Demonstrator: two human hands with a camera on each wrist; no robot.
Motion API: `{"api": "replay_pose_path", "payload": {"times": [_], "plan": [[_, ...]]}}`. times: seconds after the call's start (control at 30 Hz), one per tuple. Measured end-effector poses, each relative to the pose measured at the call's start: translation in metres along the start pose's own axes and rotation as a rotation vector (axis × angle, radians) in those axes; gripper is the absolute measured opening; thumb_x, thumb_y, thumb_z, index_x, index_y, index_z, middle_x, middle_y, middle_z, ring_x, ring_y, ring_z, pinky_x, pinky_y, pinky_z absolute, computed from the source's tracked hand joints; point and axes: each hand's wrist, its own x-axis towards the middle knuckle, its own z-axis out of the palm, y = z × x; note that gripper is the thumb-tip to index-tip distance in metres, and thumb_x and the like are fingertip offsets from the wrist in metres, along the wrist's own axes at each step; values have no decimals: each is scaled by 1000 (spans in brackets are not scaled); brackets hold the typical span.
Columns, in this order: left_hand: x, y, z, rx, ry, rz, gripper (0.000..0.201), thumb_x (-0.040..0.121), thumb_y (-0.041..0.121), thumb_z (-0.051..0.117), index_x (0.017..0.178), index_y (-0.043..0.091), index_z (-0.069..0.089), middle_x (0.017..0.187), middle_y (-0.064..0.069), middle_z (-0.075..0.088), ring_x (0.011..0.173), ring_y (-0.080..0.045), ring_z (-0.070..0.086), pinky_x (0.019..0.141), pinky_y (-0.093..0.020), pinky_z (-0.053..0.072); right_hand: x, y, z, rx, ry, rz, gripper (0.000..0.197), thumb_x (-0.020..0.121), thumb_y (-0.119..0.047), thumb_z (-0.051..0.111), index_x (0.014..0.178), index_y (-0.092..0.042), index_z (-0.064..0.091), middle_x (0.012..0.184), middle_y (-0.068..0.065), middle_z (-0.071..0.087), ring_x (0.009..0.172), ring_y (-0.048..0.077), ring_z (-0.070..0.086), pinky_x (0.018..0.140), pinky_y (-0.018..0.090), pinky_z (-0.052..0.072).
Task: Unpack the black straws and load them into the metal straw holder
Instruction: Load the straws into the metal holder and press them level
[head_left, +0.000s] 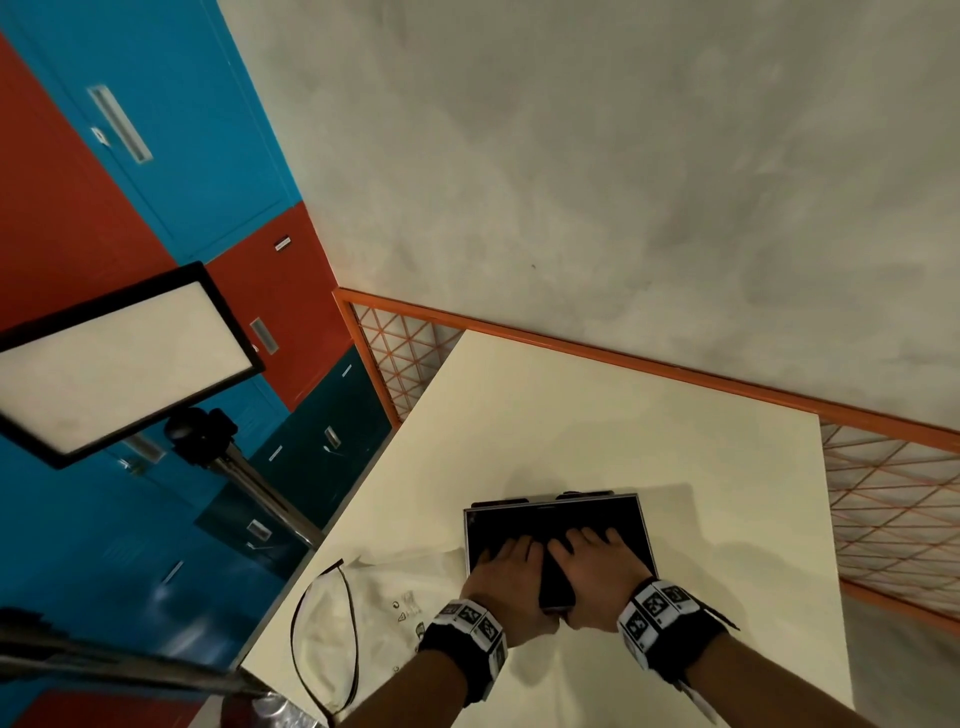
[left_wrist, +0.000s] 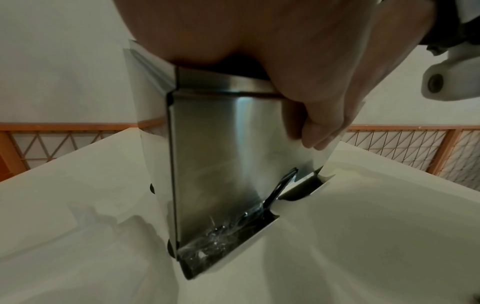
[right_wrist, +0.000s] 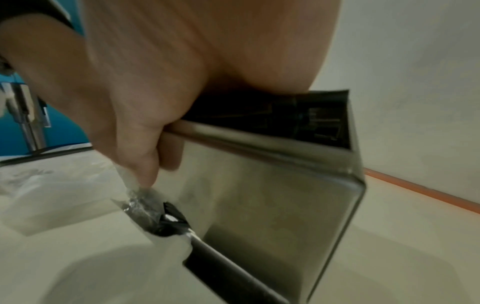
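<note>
While the metal straw holder (left_wrist: 213, 154) stands on the counter (head_left: 571, 415), my left hand (head_left: 501, 577) and right hand (head_left: 597, 566) lie on its top, fingers (head_left: 592, 538) straight. Wrapped black straws (right_wrist: 171, 218) lie at its foot, below my thumbs.

The left hand (head_left: 506, 587) and the right hand (head_left: 597, 577) lie flat on top of the metal straw holder (head_left: 519, 525), so its top is covered. Open bench (head_left: 623, 441) lies behind the holder and to its right (room to pass there). A plastic bag (head_left: 374, 597) lies just beside it on the left. An orange rail (head_left: 623, 358) blocks the far edge, and a light panel (head_left: 124, 364) stands off the left side.
</note>
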Motion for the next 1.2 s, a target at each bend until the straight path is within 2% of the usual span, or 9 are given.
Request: {"api": "replay_pose_path", "payload": {"times": [0.13,0.37,0.5,0.7,0.83,0.9,1.03,1.2], "plan": [[1,2,-3,-2,-4,-11,77,72,56,68,135,18,43,135,-1,50,127,-23,46,106,-43,37,2,4,-4,47,-56,26,91,66,-58,70,141,-23,32,137,9,47,125,31,44,104,49,33],[-1,0,-3,28,35,7,79,71,56,68,134,17,43,137,-3,43,129,-25,40,106,-47,36,3,7,-7,16,-72,22,91,64,-59,71,140,-25,32,146,11,35,132,35,35,106,54,29],[-1,0,-3,46,30,5,75,71,58,65,131,18,44,133,-3,47,123,-26,45,103,-46,38,2,10,-8,29,-84,1,86,67,-56,70,139,-26,33,142,9,40,128,32,40,104,51,32],[1,0,0,51,50,-9,70,72,60,61,127,19,45,127,-1,54,118,-24,50,100,-45,40,-2,7,-10,-7,20,-31,72,73,-50,64,135,-20,43,137,7,45,126,30,43,99,51,36],[0,2,1,42,69,-18,68,72,59,60,126,21,44,127,0,52,118,-24,48,99,-46,39,-7,6,-8,-33,15,-21,68,60,-53,72,118,-20,58,119,7,58,109,29,56,84,52,47],[-2,2,1,56,79,-7,69,70,59,58,125,20,45,128,0,48,117,-24,45,98,-48,39,-8,5,-4,-28,48,-17,65,55,-55,74,110,-21,61,110,5,61,101,27,58,79,50,49],[-4,2,4,78,113,6,65,69,61,57,118,20,50,121,-1,51,111,-25,50,92,-47,42,-9,3,-4,-19,106,-20,61,62,-52,71,113,-21,57,110,3,61,102,26,59,82,49,48],[-4,2,4,61,114,7,61,71,59,57,118,20,51,117,0,57,109,-24,56,93,-42,45,-13,0,-9,-20,94,-24,59,65,-51,69,114,-21,58,108,3,63,100,26,61,84,48,47]]}}
